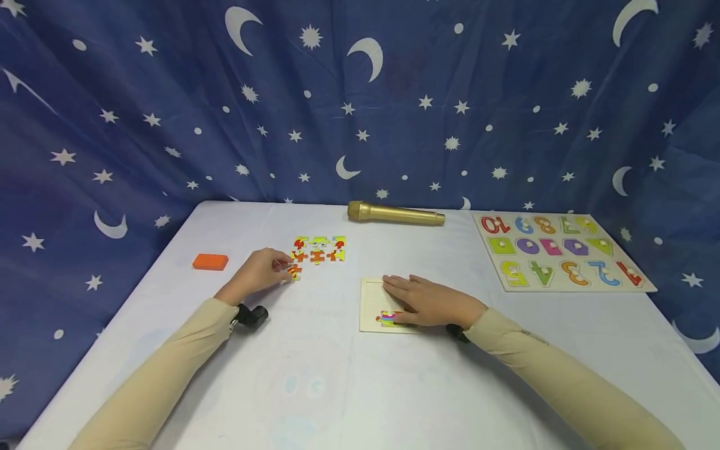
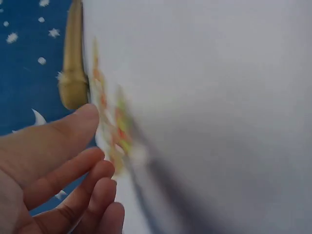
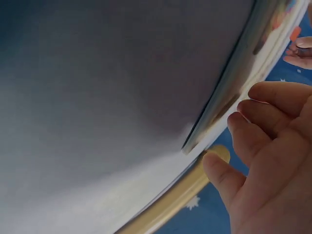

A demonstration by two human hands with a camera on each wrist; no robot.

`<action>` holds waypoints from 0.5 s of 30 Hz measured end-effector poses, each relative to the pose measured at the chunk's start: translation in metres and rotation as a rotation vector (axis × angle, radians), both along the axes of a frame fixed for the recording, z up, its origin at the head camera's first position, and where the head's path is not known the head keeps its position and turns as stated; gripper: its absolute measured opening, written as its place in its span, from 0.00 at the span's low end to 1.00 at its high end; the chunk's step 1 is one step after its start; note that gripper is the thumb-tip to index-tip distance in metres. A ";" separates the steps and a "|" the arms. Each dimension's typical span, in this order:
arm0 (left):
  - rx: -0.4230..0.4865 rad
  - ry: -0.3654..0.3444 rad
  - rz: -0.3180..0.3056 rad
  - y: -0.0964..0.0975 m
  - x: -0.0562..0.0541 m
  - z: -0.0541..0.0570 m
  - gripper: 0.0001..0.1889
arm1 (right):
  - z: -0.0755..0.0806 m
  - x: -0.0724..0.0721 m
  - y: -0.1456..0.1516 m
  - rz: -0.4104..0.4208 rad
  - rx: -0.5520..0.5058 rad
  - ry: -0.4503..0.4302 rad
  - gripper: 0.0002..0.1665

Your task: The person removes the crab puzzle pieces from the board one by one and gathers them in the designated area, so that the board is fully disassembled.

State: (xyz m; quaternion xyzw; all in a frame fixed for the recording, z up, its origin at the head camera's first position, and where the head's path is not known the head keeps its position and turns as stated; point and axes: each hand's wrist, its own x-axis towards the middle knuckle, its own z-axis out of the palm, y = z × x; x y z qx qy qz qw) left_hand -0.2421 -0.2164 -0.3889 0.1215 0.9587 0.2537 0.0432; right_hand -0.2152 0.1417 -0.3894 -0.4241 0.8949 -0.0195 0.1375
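Observation:
My left hand (image 1: 263, 270) reaches toward a group of colorful jigsaw pieces (image 1: 317, 256) laid out on the white table. Its fingertips are right at the nearest jigsaw piece (image 1: 295, 272), set a little apart from the group. In the left wrist view, thumb and loosely bent fingers have a gap between them, beside the blurred pieces. My right hand (image 1: 430, 301) lies over a cream puzzle tray (image 1: 370, 303) with fingers extended. Partly under that hand, a rainbow-striped jigsaw piece (image 1: 387, 319) lies along the tray's near edge. The hand hides the tray's right part.
A gold microphone (image 1: 396, 214) lies at the table's back edge. At the right is a board of number and shape pieces (image 1: 554, 253). An orange block (image 1: 210, 262) sits left of my left hand. A blue star-patterned curtain (image 1: 360, 112) hangs behind.

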 end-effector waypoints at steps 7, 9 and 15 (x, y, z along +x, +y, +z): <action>0.036 0.078 -0.153 0.057 0.022 0.017 0.20 | 0.001 0.003 0.016 -0.074 -0.044 -0.018 0.45; 0.027 0.092 -0.217 0.077 0.029 0.017 0.19 | 0.001 0.004 0.020 -0.079 -0.043 -0.015 0.45; -0.044 0.069 -0.398 0.125 0.046 0.008 0.19 | 0.000 0.006 0.023 -0.065 -0.038 -0.002 0.46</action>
